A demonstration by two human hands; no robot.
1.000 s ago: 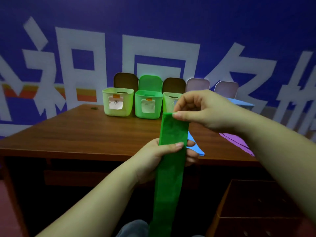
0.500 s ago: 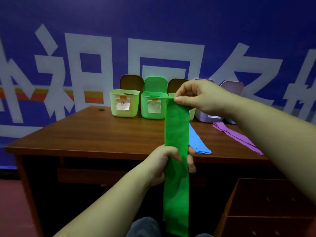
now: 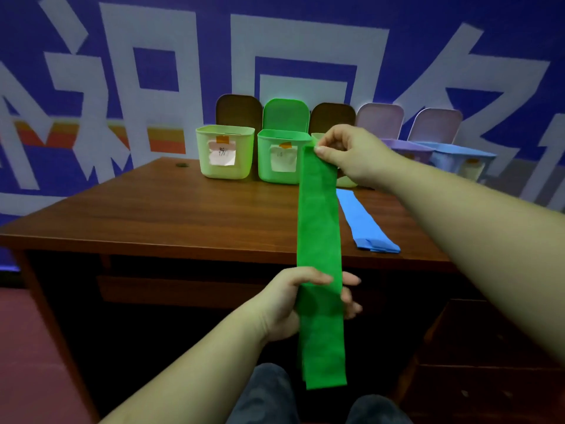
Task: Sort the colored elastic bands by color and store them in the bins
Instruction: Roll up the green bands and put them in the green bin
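Standing behind everything is a deep blue wall (image 3: 305, 32) painted with big white characters, matte and flat. Below it runs the dark brown wooden worktop (image 3: 171, 218), smooth with a faint sheen; its straight front edge sits close to the person, and the left half of its surface lies bare. Along the back edge stands a row of rounded plastic bins with lids flipped upright: a pale yellow-green bin (image 3: 225, 154) bearing a paper label, a brighter green bin (image 3: 276, 156) just beside it, another pale one mostly hidden behind the right hand, then a lilac bin (image 3: 406, 148) and a light blue bin (image 3: 461, 159).

A long, flat green elastic band (image 3: 319, 240) hangs taut in the air before the worktop's front edge, thin and slightly grainy, its loose end dangling above the knees. The right hand (image 3: 354, 157) pinches its top end between thumb and fingers, the grip closed tight on it. The left hand (image 3: 287, 304) wraps the band lower down, thumb in front, fingers curled behind. A folded blue elastic band (image 3: 363, 223) lies flat on the worktop's right side, reaching near the front edge.
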